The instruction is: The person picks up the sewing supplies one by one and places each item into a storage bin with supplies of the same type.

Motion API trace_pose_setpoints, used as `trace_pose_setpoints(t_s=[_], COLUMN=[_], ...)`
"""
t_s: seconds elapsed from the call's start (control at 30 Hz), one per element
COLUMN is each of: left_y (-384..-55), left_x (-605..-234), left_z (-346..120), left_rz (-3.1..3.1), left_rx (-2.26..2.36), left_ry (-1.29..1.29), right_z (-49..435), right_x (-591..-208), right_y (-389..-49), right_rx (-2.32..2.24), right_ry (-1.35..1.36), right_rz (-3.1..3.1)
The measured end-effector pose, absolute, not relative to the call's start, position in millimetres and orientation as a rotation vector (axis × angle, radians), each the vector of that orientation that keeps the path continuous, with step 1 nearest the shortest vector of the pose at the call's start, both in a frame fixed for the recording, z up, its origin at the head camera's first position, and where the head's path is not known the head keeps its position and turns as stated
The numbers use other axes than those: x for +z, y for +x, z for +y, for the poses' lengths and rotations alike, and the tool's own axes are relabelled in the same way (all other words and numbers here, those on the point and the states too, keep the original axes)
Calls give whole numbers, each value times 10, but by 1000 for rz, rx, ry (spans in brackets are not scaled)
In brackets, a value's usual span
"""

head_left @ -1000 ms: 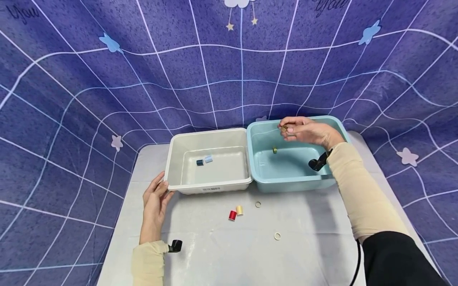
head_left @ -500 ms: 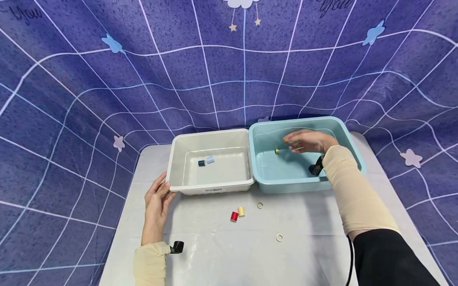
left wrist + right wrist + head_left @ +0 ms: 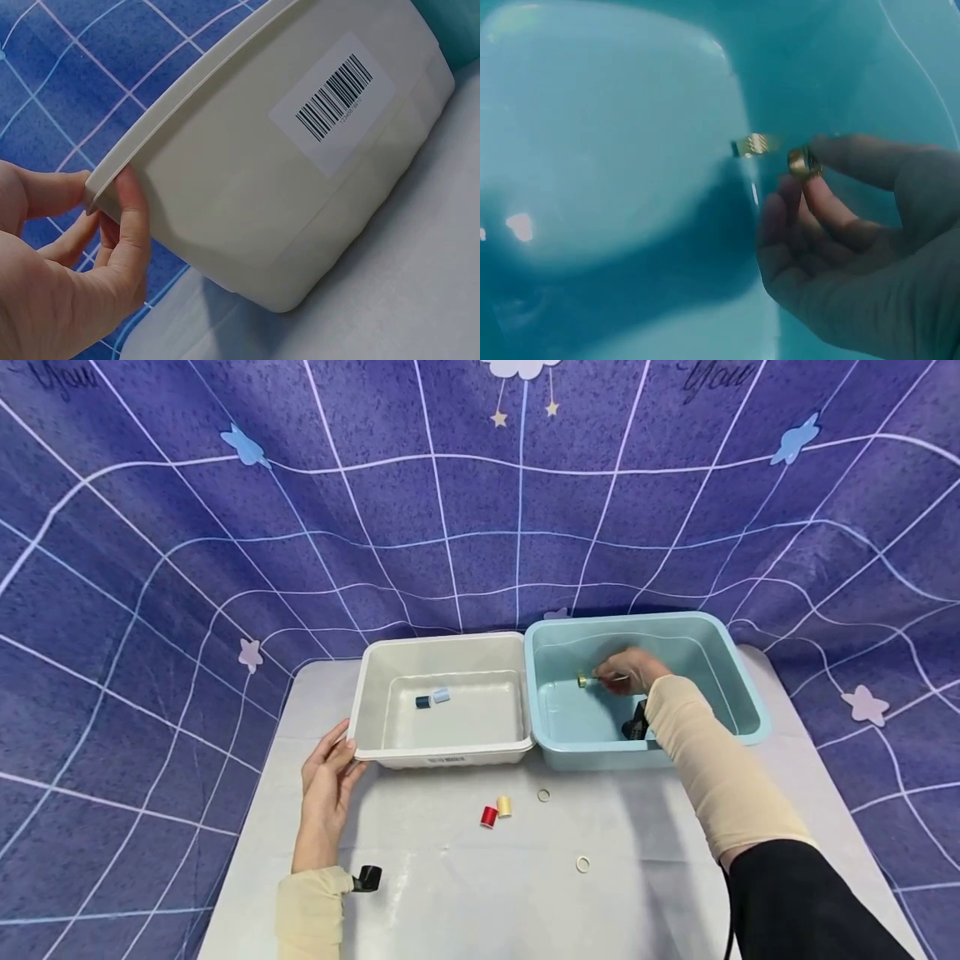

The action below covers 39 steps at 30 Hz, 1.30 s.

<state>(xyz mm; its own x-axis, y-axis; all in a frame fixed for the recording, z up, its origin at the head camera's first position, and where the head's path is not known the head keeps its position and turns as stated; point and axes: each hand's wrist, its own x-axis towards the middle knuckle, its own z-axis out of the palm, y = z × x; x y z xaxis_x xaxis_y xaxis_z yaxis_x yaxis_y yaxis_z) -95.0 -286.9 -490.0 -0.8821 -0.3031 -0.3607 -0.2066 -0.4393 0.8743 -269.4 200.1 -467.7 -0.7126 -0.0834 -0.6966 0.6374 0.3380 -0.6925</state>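
Note:
My right hand is down inside the light blue plastic bin. Between thumb and fingertip it pinches a gold ring, clear in the right wrist view. Just beyond those fingertips, a second gold ring lies on the bin's floor. At the near left corner of the off-white bin, my left hand grips the rim between thumb and fingers. Inside that bin sit a dark blue thread spool and a light blue spool, side by side.
In front of the bins, a red thread spool and a yellow spool stand on the white-covered table. Right of them lie a thin ring and a paler ring. A patterned purple curtain hangs behind.
Holding the gold ring, my right hand has come down from the blue bin's back rim into the bin, close to the other ring. My left hand keeps its grip on the off-white bin.

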Motion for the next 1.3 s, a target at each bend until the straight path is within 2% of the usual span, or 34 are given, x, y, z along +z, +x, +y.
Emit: trace_pose_setpoints(t_s=[0.37, 0.77, 1.03, 1.3], left_y=[-947, -927, -973, -977], left_x=[-4862, -4859, -4857, -4861], left_z=[-2902, -2909, -2894, -2880], left_rz=[-1669, -1685, -1662, -1636], left_rx=[-2490, -2517, -2511, -2511], left_ry=[759, 699, 736, 761], right_z=[1808, 1807, 1764, 1725], right_x=[-4768, -4953, -4862, -4806], right_y=[-2673, -2773, -2752, -2769], right_rx=[-1341, -1287, -1422, -1338], right_ry=[721, 636, 609, 556], right_rz=[2012, 1847, 1758, 1765])
